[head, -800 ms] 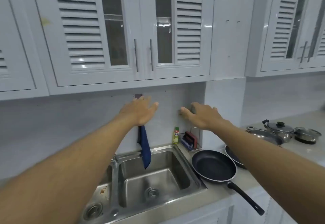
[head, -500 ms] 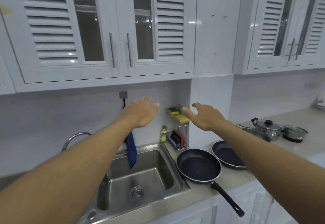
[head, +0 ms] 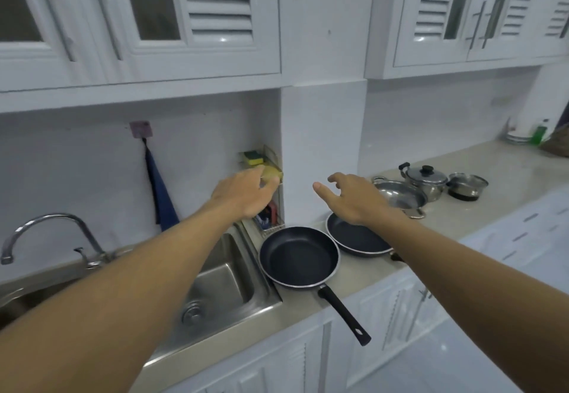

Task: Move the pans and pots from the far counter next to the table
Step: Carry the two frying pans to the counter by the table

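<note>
The long pale stone counter (head: 480, 204) ran from the steel sink (head: 221, 278) away toward two o'clock, and all the cookware stood on it, to the right of the sink and low in front of the person. Nearest lay the large black non-stick frying pan with a silver rim (head: 298, 258), just beside the sink's edge; its long axis ran from the bowl to the straight black handle (head: 344, 312), which pointed toward five o'clock and hung out past the counter's front edge. Touching or just overlapping its rim at two o'clock sat a second black frying pan (head: 354, 238), partly hidden under the right forearm, its handle mostly out of sight. Further along at two o'clock stood a wide shiny steel two-handled pan (head: 400, 195), then a small lidded steel pot with black knob (head: 426, 181), then a small open steel pot on a dark base (head: 466, 184).

Both arms were stretched forward above the counter. The right hand (head: 354, 198) hovered empty, fingers spread and loosely curled, over the second pan and short of the steel pan. The left hand (head: 246, 192) hung empty and relaxed at eleven o'clock from the nearest pan, in front of the wire sponge rack (head: 268, 158). I judged the right hand nearer the cookware, though the nearest pan's handle lay below and behind both hands, so a reach would have to draw back toward five o'clock.
</note>
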### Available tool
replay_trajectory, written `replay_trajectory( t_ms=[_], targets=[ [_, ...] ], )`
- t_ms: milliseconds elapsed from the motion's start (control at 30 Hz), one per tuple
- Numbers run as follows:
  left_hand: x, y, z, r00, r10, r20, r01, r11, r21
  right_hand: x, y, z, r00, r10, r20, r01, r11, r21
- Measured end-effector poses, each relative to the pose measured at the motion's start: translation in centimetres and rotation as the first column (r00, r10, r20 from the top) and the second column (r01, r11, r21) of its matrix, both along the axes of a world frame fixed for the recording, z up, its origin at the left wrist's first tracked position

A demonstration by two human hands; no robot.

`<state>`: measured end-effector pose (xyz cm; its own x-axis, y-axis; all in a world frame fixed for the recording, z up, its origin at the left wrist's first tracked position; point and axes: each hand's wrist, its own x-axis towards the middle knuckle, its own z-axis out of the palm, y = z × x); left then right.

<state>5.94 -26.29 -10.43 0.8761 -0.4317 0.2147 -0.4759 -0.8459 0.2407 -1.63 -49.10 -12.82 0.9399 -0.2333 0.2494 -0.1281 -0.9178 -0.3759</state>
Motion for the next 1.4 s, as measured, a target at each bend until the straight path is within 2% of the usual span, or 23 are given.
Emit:
replay_trajectory(
  t_ms=[400,733,967,1100,1267,1400],
  targets=[
    [9.6,-14.6,-7.1,0.973,-0.094,-0.213,0.095,0.995,-0.004,6.1,-12.4,-6.5,0.988,-0.113,-0.110,0.115,0.993,0.014],
    [14.0,-20.4,-12.6,0.935,-0.053,-0.352,0.065,0.998,0.024,9.5,-20.7,-11.6,0.979,-0.088,-0.186,0.098,0.994,0.043],
    [14.4,-21.9,-18.3,0.879,0.137,-0.457,-0.144,0.989,0.019,10.5,-27.9,-18.2,0.932,0.010,-0.361,0.004,0.999,0.038],
    [12.3,-23.3,-23.0,0.793,0.223,-0.567,-0.265,0.964,0.010,10.9,-31.9,-22.6,0.876,0.057,-0.480,-0.036,0.998,0.054],
    [8.1,-25.1,-28.3,0.695,0.368,-0.618,-0.426,0.903,0.058,9.7,-35.2,-28.0,0.828,0.068,-0.556,0.000,0.993,0.121],
    [4.1,-26.1,-31.6,0.668,0.454,-0.589,-0.527,0.848,0.055,8.4,-36.1,-31.4,0.802,0.048,-0.595,0.096,0.973,0.208]
  ],
)
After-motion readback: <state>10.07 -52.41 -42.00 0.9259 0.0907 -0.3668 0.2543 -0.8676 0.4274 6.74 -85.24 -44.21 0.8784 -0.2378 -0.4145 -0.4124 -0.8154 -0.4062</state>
